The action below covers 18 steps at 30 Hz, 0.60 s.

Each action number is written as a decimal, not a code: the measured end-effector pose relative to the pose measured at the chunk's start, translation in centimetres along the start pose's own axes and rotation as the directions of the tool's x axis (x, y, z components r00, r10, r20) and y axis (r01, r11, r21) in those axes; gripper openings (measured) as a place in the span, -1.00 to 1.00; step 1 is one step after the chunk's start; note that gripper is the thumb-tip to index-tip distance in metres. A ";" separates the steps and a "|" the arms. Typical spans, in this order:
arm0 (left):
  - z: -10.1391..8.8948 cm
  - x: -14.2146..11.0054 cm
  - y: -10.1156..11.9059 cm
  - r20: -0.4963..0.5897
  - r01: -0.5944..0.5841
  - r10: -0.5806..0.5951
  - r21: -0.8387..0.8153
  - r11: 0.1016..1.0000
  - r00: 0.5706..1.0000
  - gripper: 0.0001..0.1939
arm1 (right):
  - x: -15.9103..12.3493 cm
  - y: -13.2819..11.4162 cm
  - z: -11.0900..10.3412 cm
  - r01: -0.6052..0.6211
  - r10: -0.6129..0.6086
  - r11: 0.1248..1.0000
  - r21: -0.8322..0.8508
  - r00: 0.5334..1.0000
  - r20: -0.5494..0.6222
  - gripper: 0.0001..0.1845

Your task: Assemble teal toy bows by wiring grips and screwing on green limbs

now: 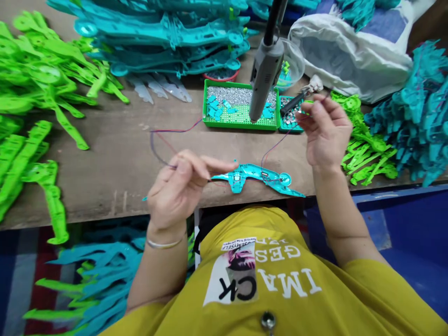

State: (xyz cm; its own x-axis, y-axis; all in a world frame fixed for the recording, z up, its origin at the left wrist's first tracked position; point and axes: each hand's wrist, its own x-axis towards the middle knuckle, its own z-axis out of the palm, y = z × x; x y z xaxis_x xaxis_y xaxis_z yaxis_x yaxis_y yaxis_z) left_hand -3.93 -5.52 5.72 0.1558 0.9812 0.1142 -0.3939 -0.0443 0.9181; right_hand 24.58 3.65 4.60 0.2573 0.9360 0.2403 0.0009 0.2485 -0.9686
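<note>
My left hand (178,186) is closed in a pinch on a thin red and dark electrical wire (175,131), which loops up over the table from it. Just right of these fingers, a turquoise plastic shell part (250,173) lies near the table's front edge, its inner side up. Another thin wire (268,151) rises from the shell toward my right hand (324,128). Raised at the right, that hand has thumb and forefinger pinched on the wire's end. The exact tip between its fingers is too small to make out.
An electric screwdriver (264,77) hangs above a green tray (241,123) of screws and small turquoise pieces. A smaller tray (292,126) and a black-handled tool (292,105) are beside it. Stacked turquoise parts (168,35), lime parts (45,70) and a white sack (350,56) surround the work area.
</note>
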 end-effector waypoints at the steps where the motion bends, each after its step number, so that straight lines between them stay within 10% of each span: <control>1: -0.3 -0.3 0.3 0.004 -0.002 0.002 -0.022 1.000 1.000 -0.64 | 0.4 -0.3 -1.0 0.049 -0.050 0.999 -0.021 0.996 -0.069 -0.70; 9: -3.1 0.2 -0.2 -0.204 -0.051 0.041 -0.043 0.998 0.978 -0.72 | 0.9 -1.4 -7.4 0.215 -0.216 0.975 -0.058 0.851 -0.480 -0.95; 18: -3.7 1.1 -1.3 -0.246 -0.006 -0.004 -0.038 0.999 0.969 -0.66 | -2.1 -1.2 -8.7 0.068 -0.065 0.998 -0.015 0.837 -0.544 -0.93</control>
State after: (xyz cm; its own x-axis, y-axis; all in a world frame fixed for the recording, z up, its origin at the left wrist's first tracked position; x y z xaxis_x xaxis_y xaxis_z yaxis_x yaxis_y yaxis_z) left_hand -6.58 -3.70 3.31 -0.0701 0.9974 0.0138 -0.4285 -0.0427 0.9025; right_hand 32.47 -0.79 4.65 0.7406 0.6316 0.2295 0.0324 0.3076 -0.9510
